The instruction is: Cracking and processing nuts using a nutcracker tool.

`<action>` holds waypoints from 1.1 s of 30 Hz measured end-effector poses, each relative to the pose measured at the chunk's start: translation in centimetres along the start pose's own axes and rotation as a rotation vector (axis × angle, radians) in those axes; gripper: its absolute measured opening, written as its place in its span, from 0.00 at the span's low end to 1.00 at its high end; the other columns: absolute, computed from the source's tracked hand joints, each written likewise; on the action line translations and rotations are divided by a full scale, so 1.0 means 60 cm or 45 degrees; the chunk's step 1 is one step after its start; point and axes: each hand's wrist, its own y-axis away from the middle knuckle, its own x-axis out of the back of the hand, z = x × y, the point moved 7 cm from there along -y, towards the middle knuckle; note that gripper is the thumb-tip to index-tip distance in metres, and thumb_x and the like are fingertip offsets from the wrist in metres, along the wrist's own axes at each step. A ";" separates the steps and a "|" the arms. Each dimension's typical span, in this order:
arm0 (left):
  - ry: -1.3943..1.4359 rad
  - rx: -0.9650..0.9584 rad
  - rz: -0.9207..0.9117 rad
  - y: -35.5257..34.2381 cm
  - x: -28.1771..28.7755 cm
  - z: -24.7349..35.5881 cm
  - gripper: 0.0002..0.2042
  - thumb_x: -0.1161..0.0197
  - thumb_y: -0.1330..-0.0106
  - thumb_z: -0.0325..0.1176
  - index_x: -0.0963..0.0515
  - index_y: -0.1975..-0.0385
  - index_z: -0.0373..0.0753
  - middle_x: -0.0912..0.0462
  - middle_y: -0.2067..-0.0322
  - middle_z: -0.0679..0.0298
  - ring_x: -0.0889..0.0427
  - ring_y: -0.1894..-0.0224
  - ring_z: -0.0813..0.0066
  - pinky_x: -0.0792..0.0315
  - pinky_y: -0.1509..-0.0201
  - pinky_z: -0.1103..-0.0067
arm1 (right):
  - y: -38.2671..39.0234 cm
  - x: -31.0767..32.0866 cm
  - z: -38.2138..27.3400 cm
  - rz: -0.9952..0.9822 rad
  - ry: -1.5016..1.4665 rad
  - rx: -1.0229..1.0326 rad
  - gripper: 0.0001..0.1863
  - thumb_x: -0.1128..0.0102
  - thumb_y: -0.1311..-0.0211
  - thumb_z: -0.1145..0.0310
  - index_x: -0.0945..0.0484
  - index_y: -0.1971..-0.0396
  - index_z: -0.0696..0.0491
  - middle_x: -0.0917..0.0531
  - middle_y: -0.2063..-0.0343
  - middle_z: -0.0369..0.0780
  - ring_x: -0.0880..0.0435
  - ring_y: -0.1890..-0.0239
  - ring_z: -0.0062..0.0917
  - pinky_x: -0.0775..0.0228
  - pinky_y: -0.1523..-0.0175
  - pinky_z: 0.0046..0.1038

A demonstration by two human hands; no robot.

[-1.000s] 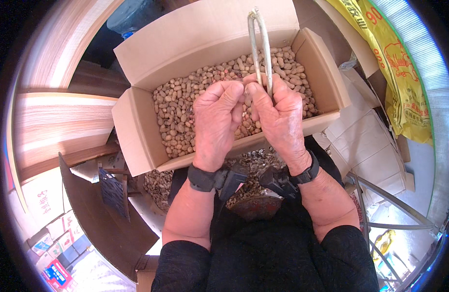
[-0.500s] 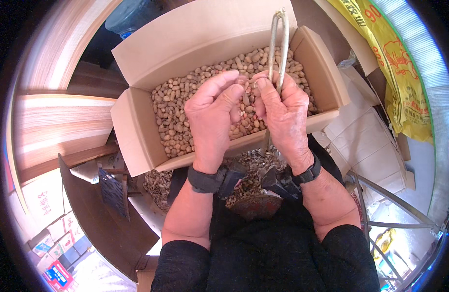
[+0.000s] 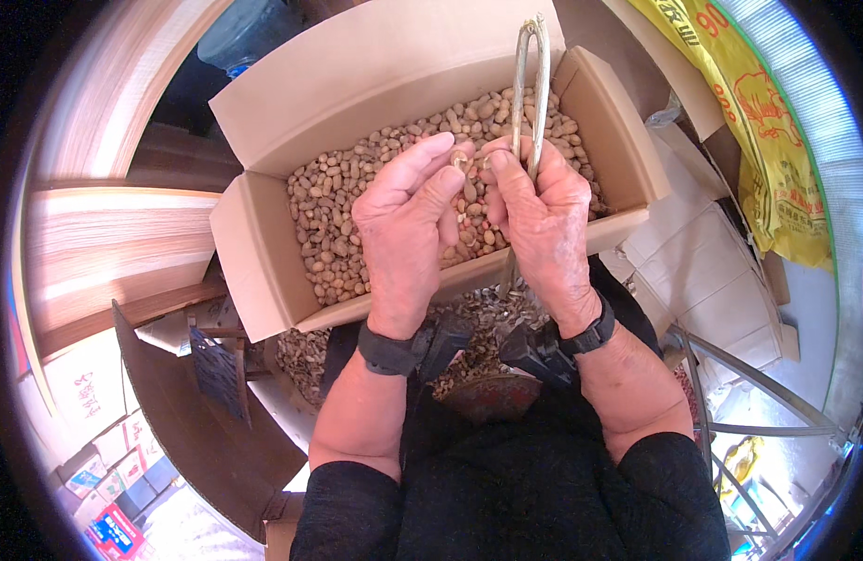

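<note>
The right hand (image 3: 536,215) is closed around the lower part of a long two-armed grey metal tong-like tool (image 3: 529,84), which is held upright so that its joined tip points away, above the far flap of an open brown cardboard box (image 3: 263,271). The left hand (image 3: 408,229) is held half open, with its fingers curled and its fingertips brought against those of the right hand, where a small pale nut (image 3: 460,161) is pinched between them. Both hands are raised side by side over the box, which is filled with small tan shelled nuts (image 3: 333,234). Black bands are worn on both wrists.
</note>
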 end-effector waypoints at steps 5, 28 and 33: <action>-0.002 0.116 -0.056 -0.004 -0.001 -0.018 0.14 0.43 0.41 0.22 0.27 0.54 0.29 0.18 0.64 0.57 0.34 0.86 0.90 0.41 0.87 0.91 | 0.001 -0.005 -0.002 -0.102 0.163 -0.015 0.06 0.49 0.37 0.72 0.24 0.63 0.56 0.27 0.81 0.29 0.34 0.84 0.07 0.42 0.81 0.12; 0.143 0.337 -0.254 -0.002 -0.015 -0.038 0.11 0.44 0.38 0.28 0.24 0.58 0.31 0.19 0.71 0.62 0.36 0.87 0.88 0.45 0.88 0.90 | -0.003 0.011 -0.019 -0.353 0.600 0.233 0.06 0.47 0.47 0.76 0.25 0.68 0.57 0.24 0.82 0.44 0.24 0.79 0.35 0.33 0.73 0.31; 0.342 0.385 -0.129 -0.024 0.024 -0.056 0.12 0.44 0.36 0.33 0.25 0.60 0.31 0.20 0.70 0.60 0.34 0.84 0.87 0.42 0.85 0.90 | 0.009 0.010 -0.017 -0.565 0.278 -0.226 0.05 0.46 0.45 0.73 0.23 0.69 0.54 0.22 0.83 0.34 0.27 0.81 0.15 0.36 0.76 0.21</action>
